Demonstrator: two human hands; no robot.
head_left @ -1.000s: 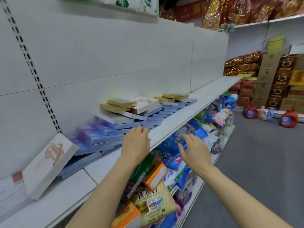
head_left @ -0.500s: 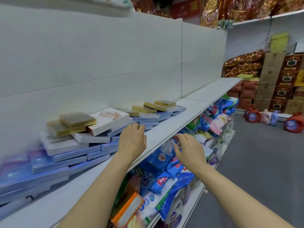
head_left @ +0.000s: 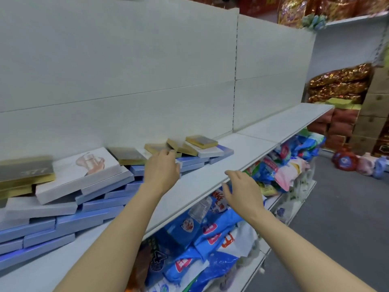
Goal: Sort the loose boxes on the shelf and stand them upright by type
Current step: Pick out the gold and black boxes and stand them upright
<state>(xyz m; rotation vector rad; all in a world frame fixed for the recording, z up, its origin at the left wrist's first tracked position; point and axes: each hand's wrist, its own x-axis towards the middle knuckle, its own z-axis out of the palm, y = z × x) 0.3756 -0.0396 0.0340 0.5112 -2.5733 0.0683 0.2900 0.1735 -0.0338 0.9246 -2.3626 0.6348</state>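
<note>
Running along the white back wall, a long white shelf (head_left: 212,178), its right part lying bare. Lying flat in a loose heap along the back edge toward the left end, blue boxes (head_left: 63,226) at the bottom, white boxes (head_left: 82,175) over them, small gold boxes (head_left: 201,141) on top; none standing upright. Showing under the front edge, blue and white bags (head_left: 195,230) on the lower shelf. Reaching over the heap, left hand (head_left: 162,170), fingers straight, tips touching a gold box (head_left: 156,147). Hovering at the front edge, right hand (head_left: 242,190), fingers loosely bent, holding nothing.
</note>
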